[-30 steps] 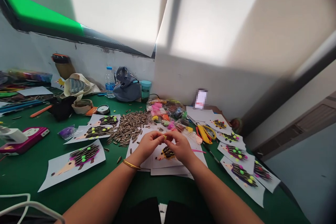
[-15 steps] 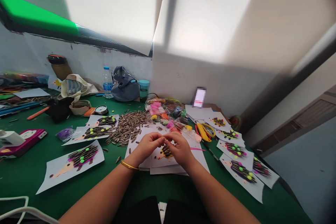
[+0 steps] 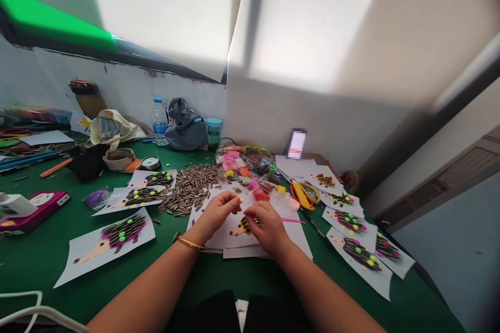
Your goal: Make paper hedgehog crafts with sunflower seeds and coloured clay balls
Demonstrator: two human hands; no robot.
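My left hand (image 3: 221,212), with a gold bangle at its wrist, is closed in a pinch on a small yellow piece of clay (image 3: 241,200). A short gap to the right, my right hand (image 3: 267,226) has its fingertips curled together; whatever they may hold is hidden. Below both hands lies a white sheet with a hedgehog picture (image 3: 244,226), its yellow body covered with dark seeds and partly hidden by my right hand. Beyond the left hand spreads a pile of striped sunflower seeds (image 3: 193,187). Bags of coloured clay (image 3: 250,161) lie past the hands.
Finished-looking hedgehog pictures lie left (image 3: 113,244) and right (image 3: 357,260). Yellow-handled scissors (image 3: 302,197) and a pink stick (image 3: 292,220) are at the right. A phone (image 3: 297,144) leans on the wall. A water bottle (image 3: 159,124) and blue bag (image 3: 186,130) stand behind.
My hands were together at the fingertips and have come apart. The left moved slightly left with the yellow clay piece now showing; the right dropped a little toward the sheet.
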